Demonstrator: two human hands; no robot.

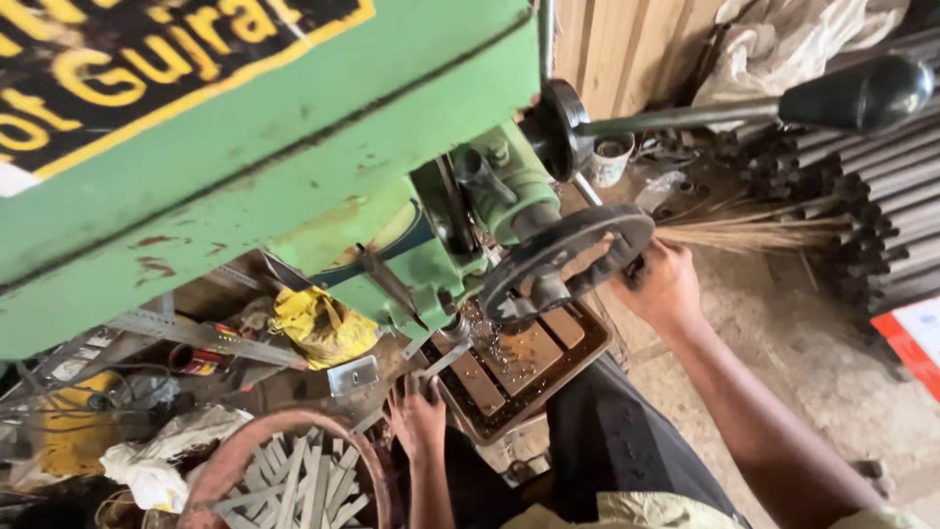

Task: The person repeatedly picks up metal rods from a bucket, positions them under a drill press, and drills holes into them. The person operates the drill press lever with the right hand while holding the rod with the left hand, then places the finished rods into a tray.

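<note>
**Two hands at a green pillar drill, head view**

The right hand (664, 286), right of centre in the frame, is closed around the rim of a dark handwheel (568, 260) on the side of the green drill press (294, 147), which fills the upper left. The left hand (419, 419), at lower centre, lies with fingers spread and pressed down on a flat metal strip (443, 362); the strip reaches up and to the right onto the brown slotted drill table (519, 367), ending just under the spindle (the tip of the bit itself is hidden among bright metal chips). A long feed lever with a black knob (862, 93) crosses the upper right. At the lower left, a round rusty-rimmed basket (230, 460) holds many similar cut metal strips. Crumpled yellow cloth (318, 323) lies left of the drill table, below the machine head. Stacked dark steel tubes (871, 186) fill the right edge, with a bundle of broom straws (744, 235) just beside the right hand.
</note>
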